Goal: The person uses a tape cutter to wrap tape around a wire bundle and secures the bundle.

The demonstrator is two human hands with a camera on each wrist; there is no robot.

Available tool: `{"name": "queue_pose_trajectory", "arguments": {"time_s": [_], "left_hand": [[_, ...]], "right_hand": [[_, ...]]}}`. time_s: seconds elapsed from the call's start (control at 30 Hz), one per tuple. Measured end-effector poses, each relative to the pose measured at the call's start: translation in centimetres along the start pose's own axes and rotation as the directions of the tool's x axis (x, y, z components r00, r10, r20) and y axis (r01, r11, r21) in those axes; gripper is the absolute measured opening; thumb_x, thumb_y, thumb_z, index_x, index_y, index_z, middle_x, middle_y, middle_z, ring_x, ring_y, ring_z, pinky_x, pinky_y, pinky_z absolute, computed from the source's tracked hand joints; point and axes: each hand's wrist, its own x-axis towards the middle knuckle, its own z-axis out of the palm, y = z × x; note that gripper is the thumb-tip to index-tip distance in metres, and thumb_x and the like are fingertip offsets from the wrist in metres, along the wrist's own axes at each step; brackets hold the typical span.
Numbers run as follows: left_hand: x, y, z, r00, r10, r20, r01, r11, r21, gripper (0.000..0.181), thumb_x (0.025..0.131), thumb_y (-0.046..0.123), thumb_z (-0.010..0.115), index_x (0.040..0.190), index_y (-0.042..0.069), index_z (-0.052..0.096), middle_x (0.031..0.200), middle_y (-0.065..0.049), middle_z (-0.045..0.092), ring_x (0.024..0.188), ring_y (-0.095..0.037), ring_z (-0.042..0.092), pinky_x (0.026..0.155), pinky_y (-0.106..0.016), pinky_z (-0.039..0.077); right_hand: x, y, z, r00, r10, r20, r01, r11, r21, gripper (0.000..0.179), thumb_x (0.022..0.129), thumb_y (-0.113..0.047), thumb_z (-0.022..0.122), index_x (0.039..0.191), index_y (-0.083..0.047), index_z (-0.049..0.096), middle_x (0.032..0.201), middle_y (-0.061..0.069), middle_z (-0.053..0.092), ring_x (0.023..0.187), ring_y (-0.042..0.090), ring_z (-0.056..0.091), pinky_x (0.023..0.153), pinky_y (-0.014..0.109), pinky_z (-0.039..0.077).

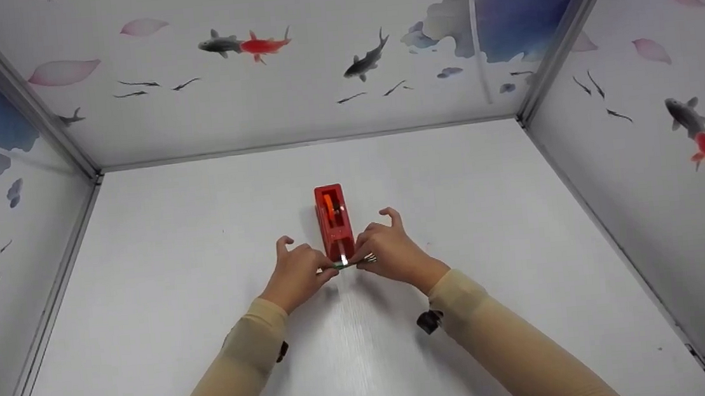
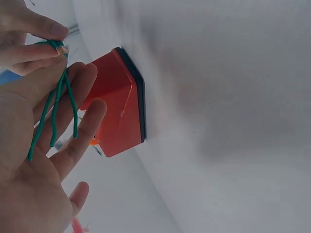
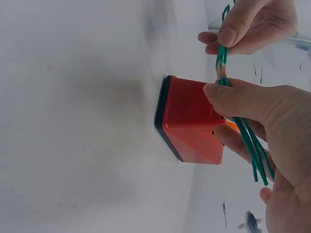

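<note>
A red tape dispenser with an orange roll core stands on the white table, its front end towards the hands. From that end a short strip of tape reaches down to a bundle of thin green wires. My left hand pinches the bundle on one side, thumb against fingers. On the other side my right hand pinches it too, with loose wire ends fanning across the palm in the right wrist view. Between the two grips shows a copper-coloured section.
White panels printed with fish and petals enclose the table at the back and sides, set in grey metal frames. A small black device sits at the right wrist.
</note>
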Motion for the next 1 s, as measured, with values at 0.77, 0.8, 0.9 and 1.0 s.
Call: {"name": "queue_pose_trajectory", "arguments": {"time_s": [0.77,0.8,0.9,1.0], "left_hand": [[-0.8,0.1,0.2,0.979,-0.029,-0.201,0.027,1.0,-0.014,0.013,0.088,0.028,0.084,0.098,0.021,0.085,0.085,0.006,0.079,0.088,-0.014,0.067,0.111,-0.06,0.029],[-0.8,0.1,0.2,0.978,-0.036,-0.206,0.031,0.999,-0.028,0.013,0.087,0.028,0.084,0.098,0.022,0.085,0.085,0.006,0.079,0.088,-0.014,0.067,0.111,-0.061,0.028],[-0.9,0.1,0.3,0.975,-0.06,-0.215,0.049,0.997,-0.056,0.014,0.085,0.027,0.086,0.098,0.023,0.085,0.084,0.007,0.078,0.088,-0.014,0.067,0.112,-0.061,0.027],[-0.8,0.1,0.3,0.971,-0.08,-0.224,0.068,0.996,-0.061,0.015,0.083,0.027,0.087,0.098,0.024,0.085,0.084,0.007,0.078,0.089,-0.014,0.067,0.113,-0.062,0.026]], "right_hand": [[0.0,0.8,0.9,0.959,0.18,0.219,-0.254,0.889,0.381,0.02,0.096,-0.027,0.074,0.114,-0.021,0.082,0.1,-0.01,0.08,0.092,0.01,0.066,0.11,0.055,0.03],[0.0,0.9,1.0,0.957,0.185,0.223,-0.264,0.872,0.411,0.02,0.096,-0.027,0.074,0.114,-0.021,0.081,0.101,-0.01,0.08,0.092,0.01,0.065,0.107,0.051,0.036],[0.0,1.1,1.1,0.958,0.191,0.216,-0.273,0.841,0.468,0.02,0.096,-0.026,0.075,0.114,-0.021,0.081,0.103,-0.011,0.079,0.092,0.011,0.063,0.094,0.038,0.048],[0.0,1.3,1.1,0.964,0.18,0.195,-0.256,0.825,0.504,0.02,0.095,-0.023,0.077,0.114,-0.021,0.081,0.104,-0.01,0.078,0.093,0.011,0.064,0.086,0.035,0.054]]}}
